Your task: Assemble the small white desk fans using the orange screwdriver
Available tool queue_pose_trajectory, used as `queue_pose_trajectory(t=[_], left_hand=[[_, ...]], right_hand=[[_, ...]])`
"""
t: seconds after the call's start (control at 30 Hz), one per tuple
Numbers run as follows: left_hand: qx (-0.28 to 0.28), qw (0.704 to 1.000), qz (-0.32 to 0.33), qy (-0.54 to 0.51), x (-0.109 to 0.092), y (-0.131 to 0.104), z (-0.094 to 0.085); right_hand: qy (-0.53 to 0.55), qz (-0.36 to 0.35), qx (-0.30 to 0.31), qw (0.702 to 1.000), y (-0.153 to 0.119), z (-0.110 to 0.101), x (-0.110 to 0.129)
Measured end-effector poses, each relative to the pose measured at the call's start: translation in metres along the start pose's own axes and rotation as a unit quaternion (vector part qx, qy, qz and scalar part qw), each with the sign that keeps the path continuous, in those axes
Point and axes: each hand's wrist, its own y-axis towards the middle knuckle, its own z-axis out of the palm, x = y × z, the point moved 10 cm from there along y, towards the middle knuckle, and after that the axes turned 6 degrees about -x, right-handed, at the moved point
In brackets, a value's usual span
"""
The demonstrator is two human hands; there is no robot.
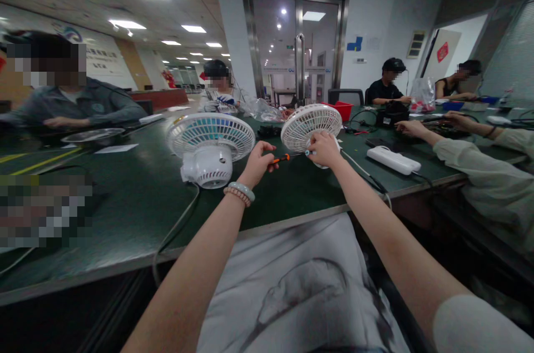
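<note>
My left hand [259, 163] is closed round the orange and black handle of a screwdriver [281, 159], whose shaft points right. My right hand [324, 149] is closed at the back of the right white fan [311, 122], with its fingertips at a small light-blue piece [307, 153] near the screwdriver's tip. What else its fingers hold is hidden. Left of my left hand, a second white fan [211, 142] lies with its round grille upward and its motor housing towards me.
A white power strip [393, 159] lies right of the fans. Cables hang over the table's front edge [292, 222]. Beyond are a red bin [340, 110], plastic bags [265, 110] and a metal dish [94, 135]. Several people sit round the table; one person's hands [413, 129] work at the right.
</note>
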Motion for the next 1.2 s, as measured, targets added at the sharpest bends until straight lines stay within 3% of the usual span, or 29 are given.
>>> queue_pose_trajectory(t=[0.13, 0.37, 0.47, 0.57, 0.7, 1.2], left_hand=[[0.014, 0.990, -0.049, -0.132, 0.006, 0.000, 0.003], [-0.037, 0.980, -0.071, -0.180, 0.010, 0.003, -0.005], [-0.064, 0.989, -0.061, -0.122, 0.012, 0.005, -0.011], [-0.072, 0.997, -0.028, 0.025, 0.009, 0.002, -0.016], [-0.094, 0.978, 0.047, 0.179, -0.004, -0.004, -0.025], [-0.100, 0.952, 0.093, 0.275, -0.013, -0.007, -0.032]], right_hand=[[0.001, -0.001, 0.001, 1.000, 0.000, 0.000, 0.001], [0.002, 0.001, 0.005, 1.000, 0.000, 0.000, 0.000], [0.000, 0.002, 0.009, 1.000, 0.000, 0.001, 0.000], [-0.001, 0.002, 0.009, 1.000, 0.000, 0.001, 0.001], [-0.002, -0.002, 0.006, 1.000, 0.000, 0.001, 0.002], [-0.004, -0.001, 0.007, 1.000, 0.000, 0.001, 0.004]])
